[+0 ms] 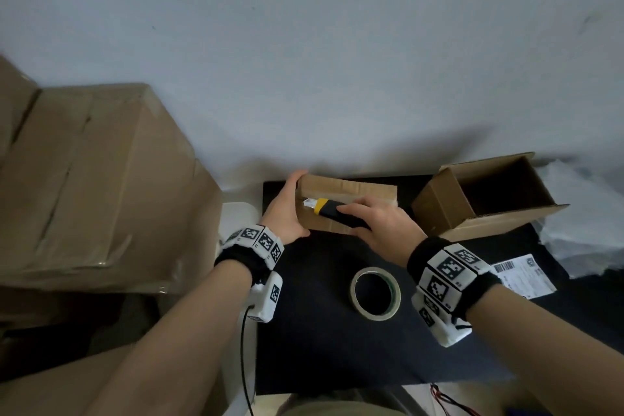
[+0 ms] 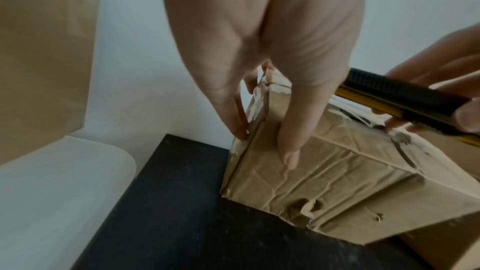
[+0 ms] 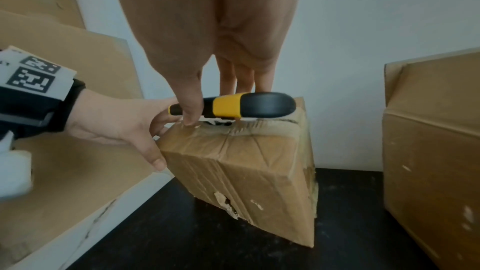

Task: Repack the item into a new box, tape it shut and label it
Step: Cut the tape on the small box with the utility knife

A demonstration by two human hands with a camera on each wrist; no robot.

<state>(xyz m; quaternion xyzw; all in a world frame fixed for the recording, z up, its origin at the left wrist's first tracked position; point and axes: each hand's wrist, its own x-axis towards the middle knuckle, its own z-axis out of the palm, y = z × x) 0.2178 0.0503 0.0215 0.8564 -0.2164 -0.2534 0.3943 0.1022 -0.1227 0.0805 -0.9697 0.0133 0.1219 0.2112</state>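
Observation:
A worn, taped cardboard box stands at the back of the black table. My left hand grips its left end, thumb on the near face and fingers on the end face. My right hand holds a black and yellow utility knife across the box's top, its blade end pointing left at the tape seam. An open, empty box sits to the right. A tape roll and a shipping label lie on the table.
Large cardboard boxes are stacked to the left of the table. White crumpled packing paper lies at the far right. A white rounded surface adjoins the table's left edge. A pale wall stands right behind the boxes.

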